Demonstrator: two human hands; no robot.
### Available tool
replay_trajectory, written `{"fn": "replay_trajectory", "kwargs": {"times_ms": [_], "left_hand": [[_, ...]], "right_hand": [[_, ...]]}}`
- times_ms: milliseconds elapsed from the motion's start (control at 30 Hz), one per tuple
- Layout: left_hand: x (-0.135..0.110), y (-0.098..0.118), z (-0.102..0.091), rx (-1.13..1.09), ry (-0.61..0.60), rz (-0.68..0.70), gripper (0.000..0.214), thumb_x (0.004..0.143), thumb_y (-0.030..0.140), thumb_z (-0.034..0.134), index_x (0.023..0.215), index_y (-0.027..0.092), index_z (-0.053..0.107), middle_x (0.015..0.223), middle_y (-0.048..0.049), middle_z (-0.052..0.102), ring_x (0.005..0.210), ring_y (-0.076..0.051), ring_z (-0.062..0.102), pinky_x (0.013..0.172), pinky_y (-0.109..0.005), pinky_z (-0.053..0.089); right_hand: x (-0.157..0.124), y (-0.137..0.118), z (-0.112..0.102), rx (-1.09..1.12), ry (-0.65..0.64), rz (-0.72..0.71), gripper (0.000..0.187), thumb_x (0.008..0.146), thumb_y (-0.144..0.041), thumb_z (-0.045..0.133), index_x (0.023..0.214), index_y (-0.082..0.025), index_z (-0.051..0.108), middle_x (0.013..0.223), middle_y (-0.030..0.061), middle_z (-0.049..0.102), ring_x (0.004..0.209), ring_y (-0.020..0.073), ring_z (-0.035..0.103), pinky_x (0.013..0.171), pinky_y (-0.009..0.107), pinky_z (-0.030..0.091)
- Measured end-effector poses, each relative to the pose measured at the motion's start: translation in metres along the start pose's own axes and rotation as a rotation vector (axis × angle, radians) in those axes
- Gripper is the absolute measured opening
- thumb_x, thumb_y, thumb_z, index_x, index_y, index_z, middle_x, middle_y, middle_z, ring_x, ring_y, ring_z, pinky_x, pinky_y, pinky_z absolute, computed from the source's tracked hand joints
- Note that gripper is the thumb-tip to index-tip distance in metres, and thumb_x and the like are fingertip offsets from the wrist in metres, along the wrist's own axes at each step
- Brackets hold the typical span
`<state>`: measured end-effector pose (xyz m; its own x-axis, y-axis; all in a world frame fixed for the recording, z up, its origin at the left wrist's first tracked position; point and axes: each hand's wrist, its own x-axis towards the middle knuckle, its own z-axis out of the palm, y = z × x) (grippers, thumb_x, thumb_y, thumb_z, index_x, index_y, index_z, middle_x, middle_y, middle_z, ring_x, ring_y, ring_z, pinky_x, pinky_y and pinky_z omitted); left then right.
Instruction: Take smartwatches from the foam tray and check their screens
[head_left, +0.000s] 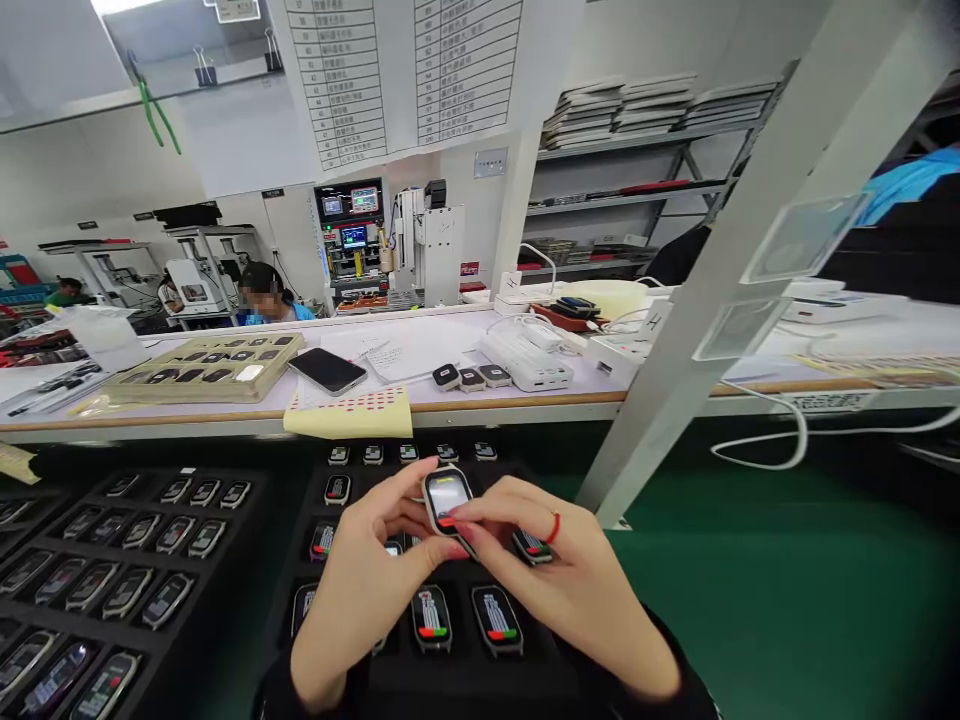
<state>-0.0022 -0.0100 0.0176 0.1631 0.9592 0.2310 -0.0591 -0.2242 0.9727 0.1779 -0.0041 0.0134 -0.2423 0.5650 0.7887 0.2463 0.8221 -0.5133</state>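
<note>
Watch body (448, 496), screen lit and facing up, was held at the centre of the view, pinched from both sides. The left hand (367, 590) was closed on its 9 o'clock edge with thumb and fingertips, and the right hand (566, 575) was closed on its 3 o'clock edge. A second watch (532, 545) was tucked under the fingers of the right hand, just beside a red ring (553, 528) worn on one finger.

Both hands were held above a black tray (352, 640) whose pockets held more watches, two of them (432, 618) showing lit screens at 6 o'clock of the held one. A second black tray (82, 470), also filled with watches, lay at 9 o'clock. Green matting (787, 600) was seen at 3 o'clock.

At 12 o'clock, well apart, a worktop (525, 400) carried a beige tray (206, 368), a phone (327, 370), a sheet of red dots (352, 410), three small watches (471, 377) and a white power strip (525, 362). A person (264, 292) was seated beyond it at 11 o'clock.
</note>
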Motion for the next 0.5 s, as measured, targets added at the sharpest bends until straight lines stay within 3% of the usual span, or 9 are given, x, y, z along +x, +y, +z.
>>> {"fn": "replay_trajectory", "kwargs": {"times_ms": [133, 267, 367, 500], "left_hand": [[-0.001, 0.0, 0.003, 0.053, -0.053, 0.001, 0.059, 0.072, 0.014, 0.081, 0.126, 0.035, 0.067, 0.098, 0.0009, 0.071, 0.082, -0.014, 0.065, 0.076, -0.024, 0.056], [-0.003, -0.002, 0.005, 0.064, -0.097, -0.009, 0.054, 0.076, 0.01, 0.075, 0.124, 0.035, 0.066, 0.1, 0.0006, 0.07, 0.082, -0.014, 0.065, 0.078, -0.025, 0.055], [-0.004, -0.003, 0.003, 0.064, -0.058, 0.005, 0.048, 0.083, 0.013, 0.069, 0.125, 0.034, 0.063, 0.106, -0.0008, 0.067, 0.084, -0.014, 0.064, 0.079, -0.025, 0.055], [-0.005, -0.001, -0.004, -0.002, 0.03, 0.087, 0.046, 0.087, 0.018, 0.068, 0.129, 0.032, 0.058, 0.113, -0.0035, 0.061, 0.086, -0.014, 0.061, 0.076, -0.026, 0.055]], "right_hand": [[0.0, -0.002, -0.001, -0.055, 0.067, -0.016, 0.013, 0.094, -0.012, 0.062, 0.096, -0.02, 0.071, 0.072, 0.0008, 0.064, 0.058, 0.0129, 0.059, 0.051, 0.023, 0.047], [-0.003, -0.007, -0.001, -0.005, 0.302, 0.074, 0.012, 0.095, -0.013, 0.062, 0.096, -0.022, 0.07, 0.071, -0.0011, 0.067, 0.051, 0.0104, 0.058, 0.049, 0.021, 0.049], [-0.006, -0.014, -0.004, 0.139, 0.457, 0.14, 0.011, 0.098, -0.015, 0.062, 0.097, -0.023, 0.07, 0.066, -0.0023, 0.065, 0.048, 0.0104, 0.058, 0.046, 0.02, 0.05], [-0.016, -0.023, -0.021, 0.149, 0.5, 0.109, 0.009, 0.097, -0.023, 0.066, 0.098, -0.025, 0.075, 0.086, 0.0057, 0.071, 0.053, 0.0144, 0.061, 0.047, 0.028, 0.053]]}}
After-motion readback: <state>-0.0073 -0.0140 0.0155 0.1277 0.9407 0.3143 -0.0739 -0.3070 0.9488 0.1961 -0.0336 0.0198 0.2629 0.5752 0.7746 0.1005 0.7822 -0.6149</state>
